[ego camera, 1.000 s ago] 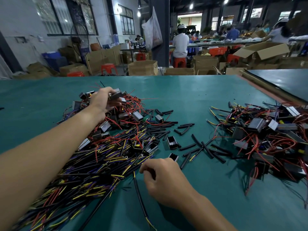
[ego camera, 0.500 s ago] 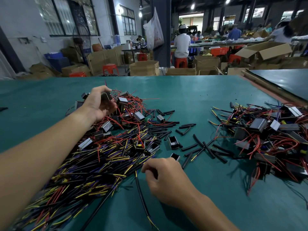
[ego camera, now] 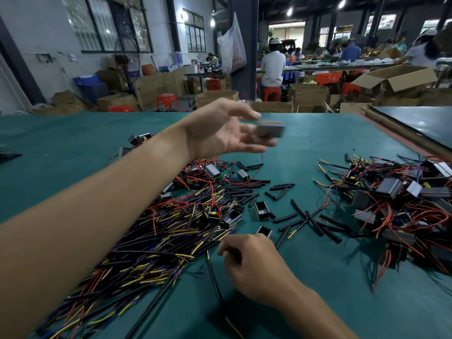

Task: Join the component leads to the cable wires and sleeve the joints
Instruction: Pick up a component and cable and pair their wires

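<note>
Sprawling over the tabletop's (ego camera: 318,133) near left is the cable pile (ego camera: 151,241), loose sleeves (ego camera: 310,218) lying mid-table. Over the middle the left hand (ego camera: 220,133) pinches a blurred grey component (ego camera: 270,129) between thumb and fingers (ego camera: 256,145): likely light and rigid, best held by its body, since the thin red lead (ego camera: 262,156) below would bend. By the near edge, the right hand's (ego camera: 252,265) curled fingers grip one limp black cable (ego camera: 215,285).
</note>
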